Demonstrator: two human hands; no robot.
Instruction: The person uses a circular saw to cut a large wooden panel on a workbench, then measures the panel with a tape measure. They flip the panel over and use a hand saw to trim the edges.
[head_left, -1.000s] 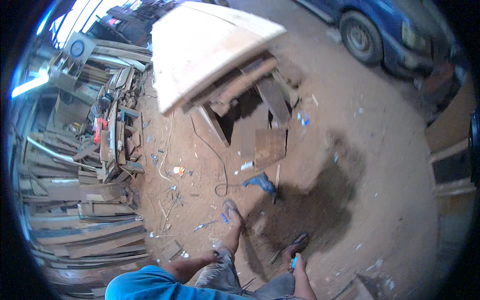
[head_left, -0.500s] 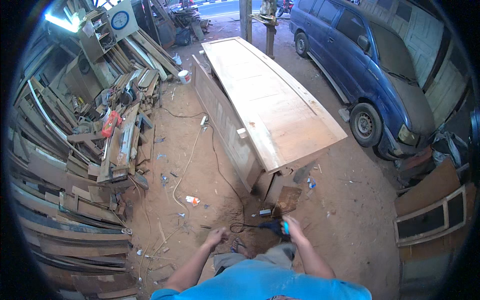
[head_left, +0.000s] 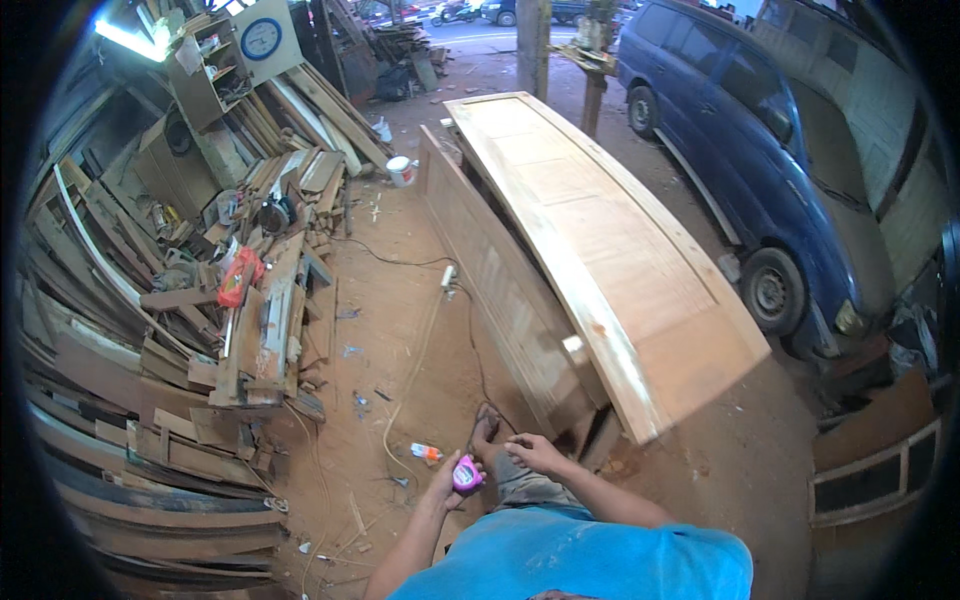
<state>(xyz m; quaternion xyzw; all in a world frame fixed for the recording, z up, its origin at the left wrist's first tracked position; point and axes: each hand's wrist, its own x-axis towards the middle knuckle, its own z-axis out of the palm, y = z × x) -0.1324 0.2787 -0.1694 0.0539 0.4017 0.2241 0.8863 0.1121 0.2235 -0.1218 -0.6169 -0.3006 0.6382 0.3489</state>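
Left grip curls round a pink tape measure, near the right grip, whose closure is unclear.

Holding tape measure in left hand; standing before top panel, with van to its right, bucket to its left, planks farther left, and post behind.

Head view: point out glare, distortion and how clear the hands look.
In the head view, the tube light glares white; head view again, the lower-left boards bow near the fisheye rim; same head view, the left hand and right hand look fairly clear.
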